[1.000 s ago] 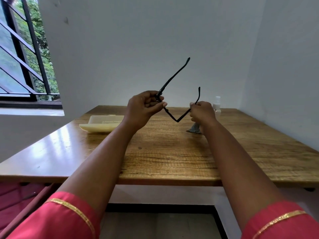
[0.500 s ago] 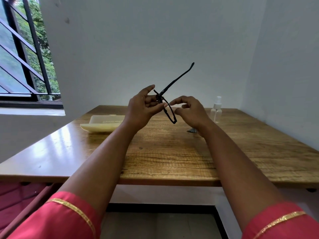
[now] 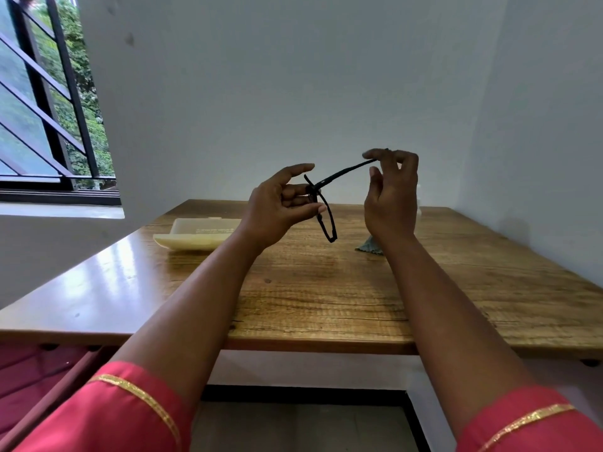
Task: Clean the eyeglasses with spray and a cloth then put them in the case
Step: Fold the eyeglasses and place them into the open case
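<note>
A window with dark bars (image 3: 49, 102) is at the far left. On the wooden table (image 3: 326, 305) lies a pale yellow glasses case (image 3: 195, 234). The left hand (image 3: 277, 208) is up above the table and pinches the black eyeglasses (image 3: 324, 210) at the hinge, with the pointer finger sticking out straight. The frame hangs down from that hand. One thin arm of the eyeglasses reaches up to the right hand (image 3: 390, 194), whose curled fingers pinch its tip. A small grey-blue cloth (image 3: 368, 246) lies on the table, partly hidden by the right wrist.
</note>
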